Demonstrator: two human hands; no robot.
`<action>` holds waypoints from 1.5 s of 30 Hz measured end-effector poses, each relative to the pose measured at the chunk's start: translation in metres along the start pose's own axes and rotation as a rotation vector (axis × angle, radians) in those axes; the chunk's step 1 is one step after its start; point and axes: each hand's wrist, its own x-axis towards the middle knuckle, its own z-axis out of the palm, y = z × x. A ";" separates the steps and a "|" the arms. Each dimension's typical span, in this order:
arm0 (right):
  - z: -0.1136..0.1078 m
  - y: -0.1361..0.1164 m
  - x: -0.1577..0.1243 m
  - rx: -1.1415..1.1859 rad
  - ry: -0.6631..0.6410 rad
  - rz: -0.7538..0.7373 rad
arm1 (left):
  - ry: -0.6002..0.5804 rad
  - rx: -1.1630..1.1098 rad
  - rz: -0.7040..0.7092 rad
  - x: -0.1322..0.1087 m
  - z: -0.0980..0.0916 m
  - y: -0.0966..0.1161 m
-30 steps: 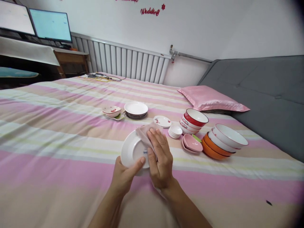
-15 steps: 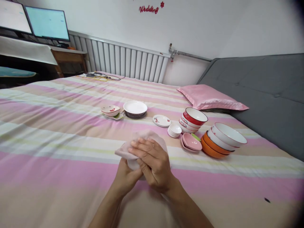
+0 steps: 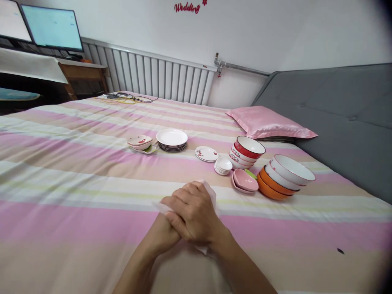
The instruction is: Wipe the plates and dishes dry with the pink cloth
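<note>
My right hand (image 3: 191,214) lies curled over a pale pink cloth (image 3: 210,192), pressing it onto a white plate that is almost wholly hidden beneath. Only a sliver of the plate's rim (image 3: 161,207) shows at the left. My left hand (image 3: 163,232) is under the right one, mostly covered, gripping the plate from below. Both hands are over the striped bedspread (image 3: 76,179) near its front.
Further back on the bed: a small dish stack (image 3: 140,143), a stack of white plates (image 3: 172,139), a flowered saucer (image 3: 206,154), small white dishes (image 3: 223,165), pink dishes (image 3: 245,181), red-and-white bowls (image 3: 247,152), orange-and-white bowls (image 3: 283,176). A pink pillow (image 3: 269,122) and grey headboard (image 3: 337,114) are right.
My right hand swept the cloth from the plate's right side across its face toward me. The plate, plainly visible a second ago, is now covered by cloth and hand.
</note>
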 end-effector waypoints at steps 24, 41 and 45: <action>-0.009 0.034 -0.009 0.416 0.324 0.676 | -0.227 0.087 -0.037 0.001 0.009 0.011; 0.012 0.020 0.001 0.839 0.595 1.016 | 0.337 -0.388 -0.173 -0.001 0.012 0.017; 0.017 0.006 0.005 0.938 0.630 1.030 | 0.483 -0.527 -0.183 -0.001 0.017 0.024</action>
